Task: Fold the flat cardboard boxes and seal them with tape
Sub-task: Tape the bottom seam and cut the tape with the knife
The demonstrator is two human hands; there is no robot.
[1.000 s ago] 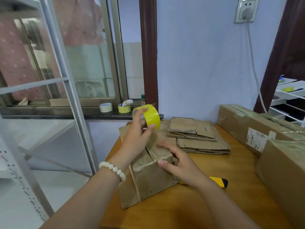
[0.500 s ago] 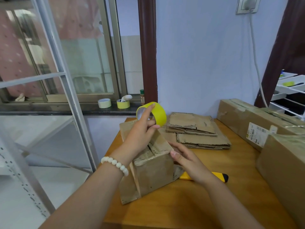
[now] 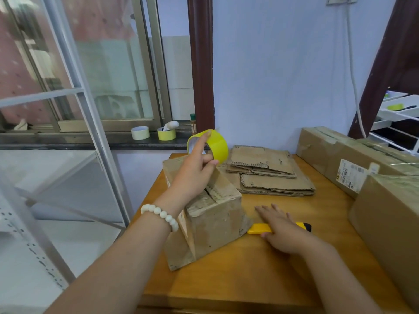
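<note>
1. The folded box (image 3: 213, 220) stands in the centre of the frame on the table (image 3: 249, 282). It sits a little askew, with its top flaps brought together and a seam showing between them.
2. The left hand (image 3: 195, 175) is curled around the yellow tape roll (image 3: 215, 145), one finger over the rim and the thumb beneath. It holds the roll just above the box's far top edge, probably so the tape can be run along the seam. A strip may already reach down to the flaps, but I cannot tell.
3. The right hand (image 3: 281, 227), lower right of centre, lies flat with its fingers straight and spread over the yellow utility knife (image 3: 258, 228). The knife lies on the table just beside the box, and I judge the hand is there to take it for cutting the tape. Blur hides whether the hand is pressing on the handle.
4. The stack of flat cardboard (image 3: 267, 175) lies behind the box, right of centre, within easy reach for the next folds.
5. Spare tape rolls (image 3: 166, 134) sit on the window sill (image 3: 68, 141) above centre-left, and large cartons (image 3: 340, 155) line the right edge.
</note>
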